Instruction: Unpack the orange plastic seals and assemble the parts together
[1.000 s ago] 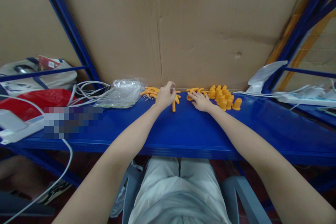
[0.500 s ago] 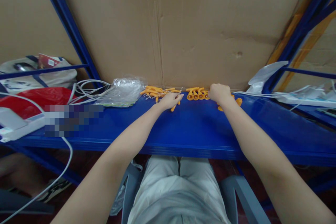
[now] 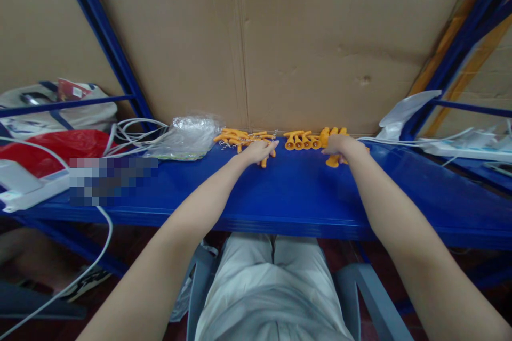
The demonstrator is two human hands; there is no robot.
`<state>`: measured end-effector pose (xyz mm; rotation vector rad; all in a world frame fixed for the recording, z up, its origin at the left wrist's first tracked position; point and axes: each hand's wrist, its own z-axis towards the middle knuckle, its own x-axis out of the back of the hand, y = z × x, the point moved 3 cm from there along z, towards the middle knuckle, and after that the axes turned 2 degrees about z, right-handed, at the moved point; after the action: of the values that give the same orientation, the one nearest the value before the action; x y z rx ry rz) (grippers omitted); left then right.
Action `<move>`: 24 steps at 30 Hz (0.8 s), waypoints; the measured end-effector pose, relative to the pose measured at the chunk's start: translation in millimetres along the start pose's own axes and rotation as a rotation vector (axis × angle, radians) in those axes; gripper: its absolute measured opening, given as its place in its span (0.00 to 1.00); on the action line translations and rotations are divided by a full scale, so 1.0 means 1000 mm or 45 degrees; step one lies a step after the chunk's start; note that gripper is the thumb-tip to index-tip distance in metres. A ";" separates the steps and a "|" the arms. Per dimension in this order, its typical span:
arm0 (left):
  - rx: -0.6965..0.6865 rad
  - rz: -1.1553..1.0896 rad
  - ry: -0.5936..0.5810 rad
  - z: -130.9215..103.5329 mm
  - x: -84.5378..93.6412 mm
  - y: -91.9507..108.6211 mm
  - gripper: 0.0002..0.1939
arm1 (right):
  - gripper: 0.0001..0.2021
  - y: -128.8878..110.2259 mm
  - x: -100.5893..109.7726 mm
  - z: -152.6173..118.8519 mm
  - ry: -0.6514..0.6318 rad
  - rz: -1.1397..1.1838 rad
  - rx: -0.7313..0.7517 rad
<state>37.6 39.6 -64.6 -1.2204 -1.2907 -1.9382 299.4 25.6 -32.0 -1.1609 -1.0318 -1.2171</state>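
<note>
My left hand (image 3: 256, 152) rests at the right end of a pile of thin orange sticks (image 3: 234, 135) with small metal chains. Its fingers are stretched out, and a few orange pieces (image 3: 263, 162) lie just under them. A row of orange horn-shaped pieces (image 3: 298, 141) stands to the right, flared ends toward me. Beyond my right hand (image 3: 343, 145), more orange pieces (image 3: 334, 131) show at the row's end. The right fingers point down and curl at a loose orange horn-shaped piece (image 3: 332, 162); the fingertips are partly hidden.
The blue table (image 3: 280, 197) backs onto a cardboard sheet (image 3: 304, 48). Clear plastic bags (image 3: 192, 138), white cables (image 3: 136, 130), a red bag (image 3: 60, 152) and a white power strip (image 3: 36, 189) lie at left. At right is another white strip (image 3: 472, 148). Blue posts (image 3: 108, 37) frame both sides.
My right hand has come off the end of the row and moved slightly right and toward me, uncovering more orange pieces there. My left hand has barely moved.
</note>
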 end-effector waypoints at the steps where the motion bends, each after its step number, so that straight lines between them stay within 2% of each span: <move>1: 0.004 -0.004 -0.002 0.000 0.000 0.000 0.31 | 0.20 -0.006 -0.004 -0.005 -0.174 -0.001 -0.039; 3: 0.006 -0.013 -0.003 -0.001 0.000 0.000 0.30 | 0.14 -0.024 -0.009 -0.015 -0.402 0.042 -0.040; 5: 0.005 -0.018 -0.005 -0.002 0.001 0.001 0.30 | 0.10 -0.042 -0.011 -0.024 -0.437 0.073 0.041; 9: -0.002 0.004 -0.001 -0.003 0.002 0.003 0.29 | 0.05 -0.066 -0.016 -0.029 -0.297 0.251 0.144; 13: -0.051 0.129 0.006 -0.001 0.001 0.001 0.24 | 0.07 -0.077 -0.024 -0.027 -0.256 0.467 0.308; 17: -0.122 0.364 0.068 0.004 -0.001 -0.002 0.14 | 0.11 -0.081 -0.028 -0.025 -0.181 0.363 0.385; 24: -0.141 0.380 0.036 0.006 -0.002 -0.004 0.13 | 0.15 -0.086 -0.018 -0.031 0.041 -0.051 0.367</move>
<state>37.5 46.6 -67.6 -1.3486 -0.9358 -1.8206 211.8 -1.5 -46.4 -0.8974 -1.1675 -1.0728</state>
